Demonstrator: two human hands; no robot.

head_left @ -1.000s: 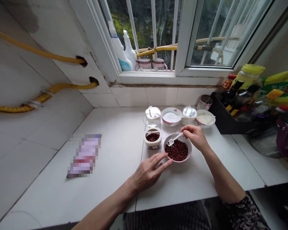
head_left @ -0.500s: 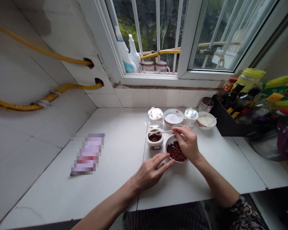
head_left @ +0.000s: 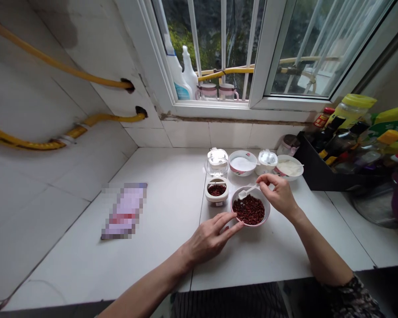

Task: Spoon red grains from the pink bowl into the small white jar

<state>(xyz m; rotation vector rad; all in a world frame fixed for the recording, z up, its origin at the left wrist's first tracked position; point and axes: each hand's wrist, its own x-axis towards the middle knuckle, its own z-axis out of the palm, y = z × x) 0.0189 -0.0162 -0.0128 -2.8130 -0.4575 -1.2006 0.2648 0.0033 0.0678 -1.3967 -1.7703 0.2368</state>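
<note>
The right hand (head_left: pixel 277 194) has its grip closed, thumb and fingertips pinching the end of a small white spoon (head_left: pixel 243 194), whose head hangs over the left part of a pink-rimmed bowl (head_left: pixel 267 206) of dark red dried pieces (head_left: pixel 250 210). The left hand (head_left: pixel 208 238) has its grip loosely open, fingers extended and slightly parted, two fingertips resting at the bowl's near left rim. The bowl stands on the white surface (head_left: pixel 166 212), just right of an open jar (head_left: pixel 215 198) holding similar red pieces. Behind them, in a row, are a clear-lidded jar (head_left: pixel 217 165), a bowl of white grains (head_left: pixel 238 171), a second lidded jar (head_left: pixel 267 162) and a bowl of pale contents (head_left: pixel 289 177)
</note>
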